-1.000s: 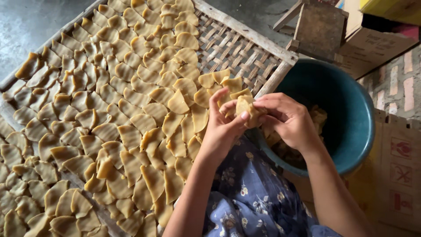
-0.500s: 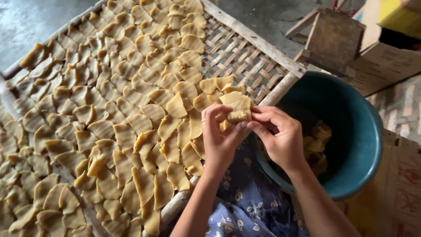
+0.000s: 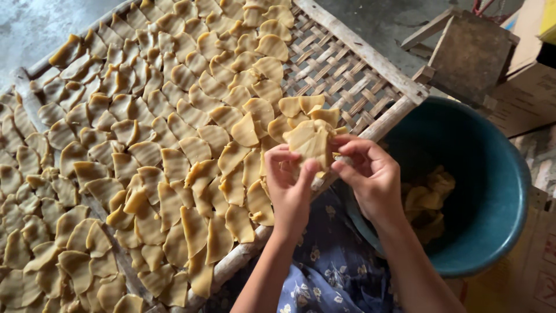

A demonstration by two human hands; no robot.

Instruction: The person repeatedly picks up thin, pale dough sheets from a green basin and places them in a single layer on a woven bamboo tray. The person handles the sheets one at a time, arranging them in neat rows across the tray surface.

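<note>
Both hands meet over the near edge of a woven rack [image 3: 347, 81]. The left hand [image 3: 289, 185] and right hand [image 3: 370, 177] pinch a small clump of thin yellow slices [image 3: 310, 142] between their fingertips, seemingly peeling one free. To the left of the hands, laid slices [image 3: 145, 133] overlap in rows across most of the rack. Just beyond the hands, a bare patch of weave remains uncovered. To the right, a teal basin [image 3: 492, 191] holds more clumped slices [image 3: 425, 200], so laying out looks well advanced but unfinished.
</note>
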